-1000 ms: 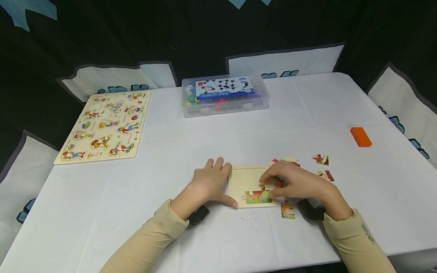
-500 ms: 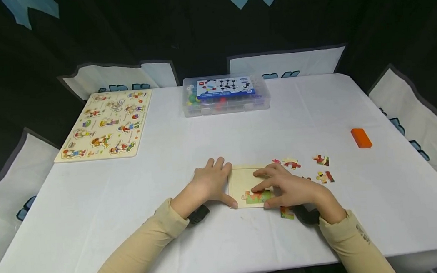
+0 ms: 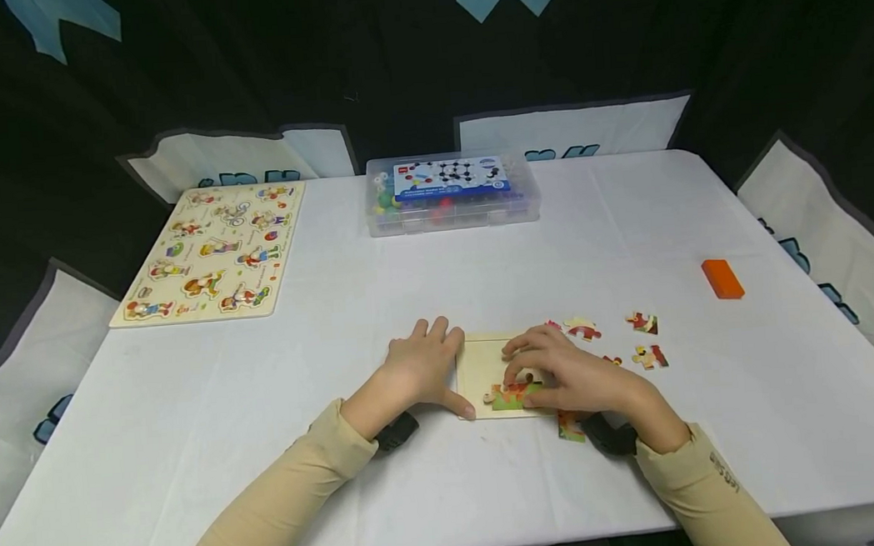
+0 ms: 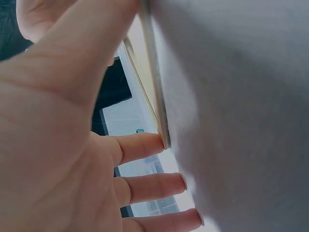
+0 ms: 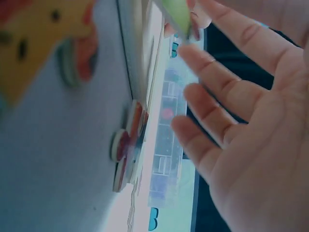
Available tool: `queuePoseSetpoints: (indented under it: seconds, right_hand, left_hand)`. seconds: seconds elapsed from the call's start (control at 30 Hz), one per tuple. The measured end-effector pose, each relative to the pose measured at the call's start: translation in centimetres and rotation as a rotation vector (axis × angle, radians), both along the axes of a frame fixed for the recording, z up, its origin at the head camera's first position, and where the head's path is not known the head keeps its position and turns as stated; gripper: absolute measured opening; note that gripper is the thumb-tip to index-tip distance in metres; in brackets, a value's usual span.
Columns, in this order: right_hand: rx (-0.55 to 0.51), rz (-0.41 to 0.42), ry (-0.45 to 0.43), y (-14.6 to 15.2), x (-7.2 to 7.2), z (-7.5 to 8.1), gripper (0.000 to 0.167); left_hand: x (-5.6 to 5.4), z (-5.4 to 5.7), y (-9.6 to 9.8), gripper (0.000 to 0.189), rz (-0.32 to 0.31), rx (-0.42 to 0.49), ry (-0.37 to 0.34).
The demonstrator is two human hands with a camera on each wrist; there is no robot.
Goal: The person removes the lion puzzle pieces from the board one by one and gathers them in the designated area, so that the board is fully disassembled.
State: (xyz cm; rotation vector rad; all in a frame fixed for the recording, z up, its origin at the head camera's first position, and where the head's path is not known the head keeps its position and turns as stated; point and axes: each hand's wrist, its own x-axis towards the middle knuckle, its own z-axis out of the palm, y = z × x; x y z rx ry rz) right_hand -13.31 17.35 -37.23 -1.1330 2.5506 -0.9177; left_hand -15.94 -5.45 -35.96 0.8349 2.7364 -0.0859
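Note:
The pale wooden puzzle board (image 3: 480,358) lies flat near the front of the table. My left hand (image 3: 422,372) rests along its left edge, fingers spread, with the thumb at the near corner and the index fingertip touching the far one. Over the board's right part, my right hand (image 3: 571,375) pinches a green-and-orange puzzle piece (image 3: 510,395) between thumb and finger; in the right wrist view that green piece (image 5: 177,14) is tilted. Part of it is hidden by the fingers. Another puzzle piece (image 3: 571,427) lies just below the right hand.
Several loose puzzle pieces (image 3: 648,356) lie right of the board, one partly behind the hand. An orange block (image 3: 723,279) is farther right. A clear plastic case (image 3: 454,213) stands at the back, and a large picture board (image 3: 203,262) lies at the back left.
My right hand has moved left from the board's right edge onto the green-and-orange piece, and its fingers have curled in. The piece has shifted slightly. My left hand has stayed put.

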Motion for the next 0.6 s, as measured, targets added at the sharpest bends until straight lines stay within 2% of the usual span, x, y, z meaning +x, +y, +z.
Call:
queuePoseSetpoints:
  seconds: [0.27,0.37,0.6]
  right_hand:
    - [-0.052,0.068,-0.082,-0.38,-0.23,0.17,0.002]
    - [-0.053,0.057,-0.11,-0.37,-0.24,0.14,0.006]
    - [-0.07,-0.014,-0.126,-0.27,-0.08,0.36,0.003]
  left_hand:
    - [0.07,-0.03,-0.06,0.092,-0.001,0.002,0.009]
    - [0.05,-0.1,-0.06,0.093,-0.001,0.003,0.01]
    - [-0.02,-0.15,-0.04,0.094,-0.006,0.009,0.021]
